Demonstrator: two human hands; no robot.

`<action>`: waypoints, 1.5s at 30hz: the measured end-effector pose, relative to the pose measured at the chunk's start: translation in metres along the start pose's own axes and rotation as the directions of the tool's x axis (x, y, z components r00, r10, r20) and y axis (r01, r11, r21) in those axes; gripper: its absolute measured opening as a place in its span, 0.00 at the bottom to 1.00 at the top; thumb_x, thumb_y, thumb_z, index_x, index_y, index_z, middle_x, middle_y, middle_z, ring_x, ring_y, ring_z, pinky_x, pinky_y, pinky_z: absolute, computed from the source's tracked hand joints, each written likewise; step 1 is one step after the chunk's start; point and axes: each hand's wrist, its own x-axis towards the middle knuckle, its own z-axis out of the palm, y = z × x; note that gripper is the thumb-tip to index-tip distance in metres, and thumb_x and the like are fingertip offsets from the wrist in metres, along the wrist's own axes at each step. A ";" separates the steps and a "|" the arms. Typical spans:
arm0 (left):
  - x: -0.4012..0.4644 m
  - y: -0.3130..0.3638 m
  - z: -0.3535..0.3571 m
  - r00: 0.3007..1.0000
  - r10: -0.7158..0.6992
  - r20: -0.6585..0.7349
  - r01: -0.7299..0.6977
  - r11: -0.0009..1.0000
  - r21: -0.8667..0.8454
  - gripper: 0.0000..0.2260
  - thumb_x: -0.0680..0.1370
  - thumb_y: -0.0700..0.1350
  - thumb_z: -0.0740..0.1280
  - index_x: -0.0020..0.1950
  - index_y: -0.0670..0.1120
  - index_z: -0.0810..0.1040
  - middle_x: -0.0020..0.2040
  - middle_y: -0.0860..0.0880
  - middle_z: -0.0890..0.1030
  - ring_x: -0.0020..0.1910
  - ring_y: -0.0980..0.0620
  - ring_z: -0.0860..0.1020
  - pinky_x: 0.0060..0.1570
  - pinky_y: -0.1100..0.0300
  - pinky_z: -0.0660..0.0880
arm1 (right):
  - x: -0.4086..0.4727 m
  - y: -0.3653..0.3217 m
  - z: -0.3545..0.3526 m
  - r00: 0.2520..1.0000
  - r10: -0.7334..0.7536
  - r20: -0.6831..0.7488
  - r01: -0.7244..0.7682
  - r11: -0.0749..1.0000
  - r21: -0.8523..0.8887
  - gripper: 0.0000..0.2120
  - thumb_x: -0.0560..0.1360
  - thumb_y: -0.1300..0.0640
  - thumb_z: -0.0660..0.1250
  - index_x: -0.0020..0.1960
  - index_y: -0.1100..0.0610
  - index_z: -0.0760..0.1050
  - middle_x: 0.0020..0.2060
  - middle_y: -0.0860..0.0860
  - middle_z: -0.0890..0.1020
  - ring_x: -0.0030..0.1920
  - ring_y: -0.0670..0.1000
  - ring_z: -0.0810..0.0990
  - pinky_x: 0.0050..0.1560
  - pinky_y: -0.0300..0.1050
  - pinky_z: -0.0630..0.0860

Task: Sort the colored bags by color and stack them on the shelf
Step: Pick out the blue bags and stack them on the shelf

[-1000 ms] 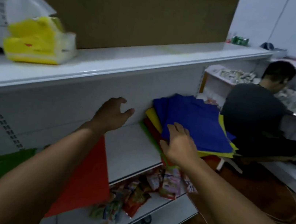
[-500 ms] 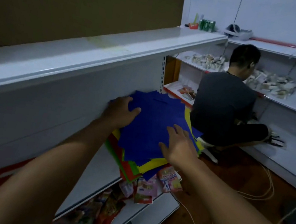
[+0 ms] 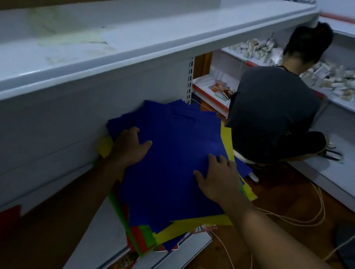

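Head view: a pile of flat bags, blue bags [image 3: 175, 157] uppermost, is seen on the shelf [image 3: 109, 228] against the back panel; left hand [image 3: 129, 148] and right hand [image 3: 218, 179] are laid flat on top, fingers spread, nothing gripped; bags judged light, limp, slippery; best pinched at an edge; long axis slants away rightward.

We find bare shelf [image 3: 109, 228] left of the bag stack [image 3: 173, 168]; the upper shelf [image 3: 141, 27] overhangs, a crouching person [image 3: 277, 107] blocks far right.
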 end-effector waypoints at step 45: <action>-0.201 -0.101 -0.140 0.932 -0.109 -0.345 -0.085 0.861 -0.502 0.28 0.76 0.37 0.69 0.74 0.53 0.66 0.71 0.52 0.69 0.61 0.58 0.71 0.51 0.75 0.70 | -0.097 -0.112 -0.008 0.831 -0.488 -0.266 0.551 0.660 0.510 0.14 0.81 0.60 0.61 0.66 0.58 0.74 0.68 0.53 0.71 0.66 0.55 0.72 0.64 0.45 0.70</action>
